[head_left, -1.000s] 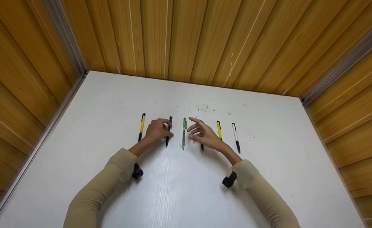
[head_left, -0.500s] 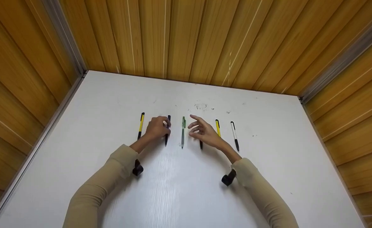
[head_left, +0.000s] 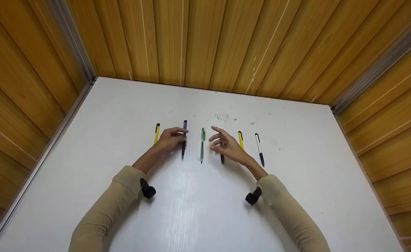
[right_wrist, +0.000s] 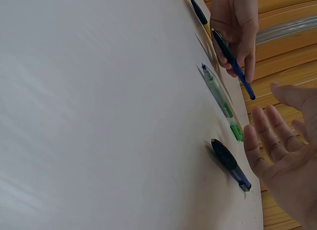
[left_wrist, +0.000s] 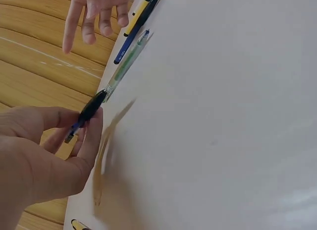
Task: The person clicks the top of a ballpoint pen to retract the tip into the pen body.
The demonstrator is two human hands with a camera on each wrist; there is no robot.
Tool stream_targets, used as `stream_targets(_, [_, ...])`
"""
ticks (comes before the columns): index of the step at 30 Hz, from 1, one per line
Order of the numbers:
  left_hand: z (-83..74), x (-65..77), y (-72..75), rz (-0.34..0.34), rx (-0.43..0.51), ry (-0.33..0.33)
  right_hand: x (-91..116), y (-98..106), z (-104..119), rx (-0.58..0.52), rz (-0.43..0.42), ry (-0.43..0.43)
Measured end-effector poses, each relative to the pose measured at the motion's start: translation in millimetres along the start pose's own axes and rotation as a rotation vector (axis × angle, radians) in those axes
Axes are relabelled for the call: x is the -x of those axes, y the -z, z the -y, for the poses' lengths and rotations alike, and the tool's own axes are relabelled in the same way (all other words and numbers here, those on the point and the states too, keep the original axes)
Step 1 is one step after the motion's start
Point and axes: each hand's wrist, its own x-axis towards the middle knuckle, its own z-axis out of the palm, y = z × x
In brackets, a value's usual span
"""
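My left hand (head_left: 170, 139) pinches a dark blue pen (head_left: 183, 150) between thumb and fingers. In the left wrist view this pen (left_wrist: 92, 107) is raised, with a shadow on the table apart from it. A clear green pen (head_left: 202, 148) lies on the table between the two hands. Just right of it hovers my right hand (head_left: 230, 147), fingers spread and holding nothing. Partly hidden beneath that hand lies another dark pen (head_left: 222, 159); the right wrist view shows this pen (right_wrist: 228, 163) with a blue barrel.
Left of my left hand lies a yellow pen (head_left: 157, 132), its lower part covered. On the right are a second yellow pen (head_left: 240, 138) and a white pen with a black grip (head_left: 259, 146). Wood-patterned walls (head_left: 205, 42) enclose the white table (head_left: 198, 217).
My left hand has tilted and shifted slightly, bringing the dark blue pen up off the table and a little farther away. The right hand has hardly moved.
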Motion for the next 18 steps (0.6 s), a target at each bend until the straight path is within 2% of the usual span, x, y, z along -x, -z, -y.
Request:
stream_targets(3, [2.9,3.1,-3.7,0.046,0.111,-0.007,1.7,-0.3,-0.2,0.023,-0.019,-0.007])
stream_targets(5, [2.5,5.2,-5.6,0.071,0.152,-0.023,1.6,-1.3,0.6,0.052,-0.047,-0.008])
stream_targets(8, [0.2,8.7,-6.2,0.071,0.208,-0.064,-1.9,-3.8,2.1,0.093,-0.090,0.001])
stream_targets(11, [-2.8,12.5,-5.2,0.059,0.259,-0.102,-6.6,-6.6,4.7,0.097,-0.099,0.010])
stream_targets(18, [-10.2,18.7,-10.5,0.123,0.279,-0.206,-12.4,-11.6,9.8,0.049,-0.055,0.008])
